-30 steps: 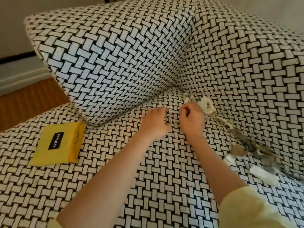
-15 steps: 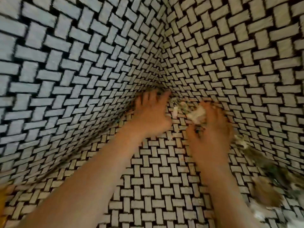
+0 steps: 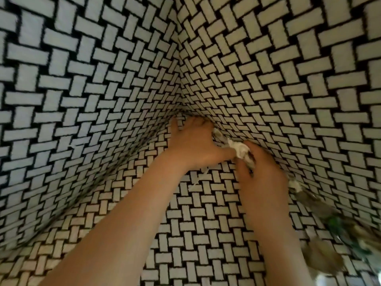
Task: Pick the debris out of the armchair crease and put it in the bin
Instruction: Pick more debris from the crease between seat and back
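The armchair point(image 3: 103, 100) has a black-and-white woven pattern and fills the view. My left hand point(image 3: 193, 143) reaches into the corner where the seat meets the back and arm, its fingers spread against the crease. Right beside it, my right hand point(image 3: 261, 174) grips a crumpled white piece of debris point(image 3: 239, 148) at the side crease. The left thumb touches that same piece. More debris point(image 3: 321, 207), brownish and white scraps, lies along the crease toward the lower right, blurred. No bin is in view.
The seat cushion point(image 3: 206, 234) lies under both forearms. The armchair's back and side wall rise close on the left and right. A loose pile of scraps with a green bit point(image 3: 338, 226) sits at the right edge.
The view has closed in on the corner, and the yellow item on the seat is out of frame. Both hands pushed deeper into the crease, and the right hand took hold of the white scrap.
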